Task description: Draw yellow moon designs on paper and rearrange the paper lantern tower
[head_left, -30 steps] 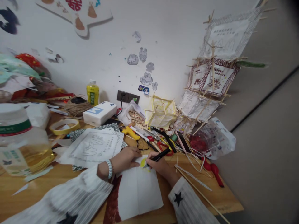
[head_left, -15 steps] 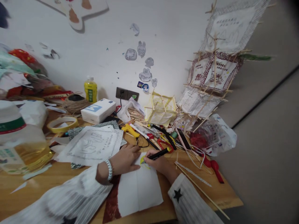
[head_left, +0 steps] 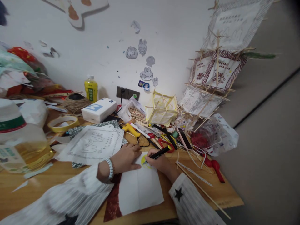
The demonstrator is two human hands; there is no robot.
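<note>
A black marker with a yellow end (head_left: 161, 152) is gripped in my right hand (head_left: 159, 163), its tip down on a white sheet (head_left: 140, 190). Under the tip, near the sheet's top edge, is a yellow coloured patch (head_left: 143, 160). My left hand (head_left: 125, 157) lies flat across the sheet's upper left, fingers stretched out and holding nothing. Dark red material (head_left: 113, 200) shows from beneath the sheet's left side. Left of my hands, a paper with line drawings (head_left: 93, 143) rests on a patterned sheet.
Behind my hands lie a yellow glue gun (head_left: 131, 129), red-handled scissors (head_left: 165, 145), pens and a phone (head_left: 184, 138). A large bottle (head_left: 23, 140) and a tape roll (head_left: 63, 123) stand left. Thin sticks (head_left: 203, 190) lie right, below a tall stick-and-paper structure (head_left: 217, 68).
The marker has shifted very slightly on the yellow patch, and the patch looks a little more filled. My left hand stays in place; the view has tilted slightly.
</note>
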